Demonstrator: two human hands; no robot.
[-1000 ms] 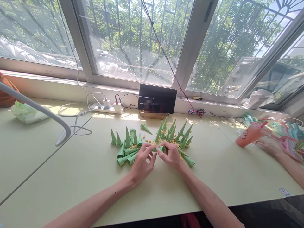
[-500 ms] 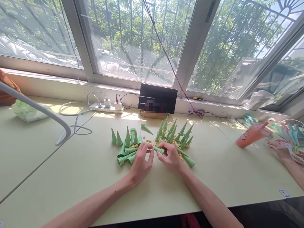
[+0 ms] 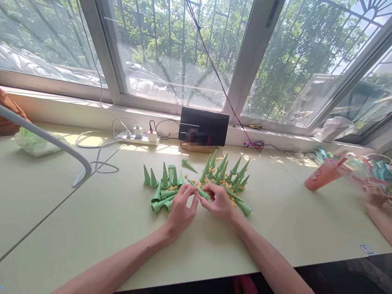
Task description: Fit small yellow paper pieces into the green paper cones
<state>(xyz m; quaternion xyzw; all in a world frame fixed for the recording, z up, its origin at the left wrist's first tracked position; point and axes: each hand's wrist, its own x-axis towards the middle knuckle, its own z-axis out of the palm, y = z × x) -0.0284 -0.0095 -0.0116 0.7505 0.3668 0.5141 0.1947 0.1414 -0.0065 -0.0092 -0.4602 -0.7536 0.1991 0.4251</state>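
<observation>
Centrally, at the near edge of the heap, a green cone [image 3: 203, 193] slants with its tip to the far left and its wide end pinched by the right hand [image 3: 219, 201]. The left hand [image 3: 184, 207] curls in close at the cone's side, thumb and forefinger nearly meeting; whether they grip it I cannot tell. Upright cones [image 3: 165, 179] stand to the left, more lying near them, and a standing cluster [image 3: 221, 173] rises to the far right among small yellow pieces [image 3: 241, 188]. A single cone [image 3: 189, 165] lies beyond the hands, nearer the dark screen [image 3: 203, 125]; well right, a pink drink cup [image 3: 324, 175] leans
</observation>
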